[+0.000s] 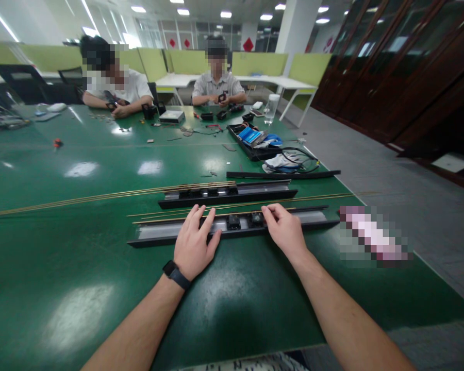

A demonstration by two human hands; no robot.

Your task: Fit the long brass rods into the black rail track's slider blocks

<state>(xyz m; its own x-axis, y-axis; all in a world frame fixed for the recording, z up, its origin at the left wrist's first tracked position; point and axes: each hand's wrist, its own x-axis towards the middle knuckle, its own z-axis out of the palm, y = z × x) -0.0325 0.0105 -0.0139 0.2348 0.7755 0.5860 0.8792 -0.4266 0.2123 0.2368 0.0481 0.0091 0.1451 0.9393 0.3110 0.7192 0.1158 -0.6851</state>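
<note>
A long black channel with a pale inner floor lies crosswise in front of me. Two small black blocks sit inside it; one block is between my hands and the other block is by my right fingertips. My left hand rests over the channel's left half, fingers spread. A thin brass rod runs along the channel's far edge. At that edge, the thumb and fingers of my right hand are pinched on the rod, partly hiding it.
Behind lies a second black channel with several blocks and long brass rods. A black strip, a cable-filled black tray and a glove are farther back. Two people sit across the green table. A blurred pink item lies right.
</note>
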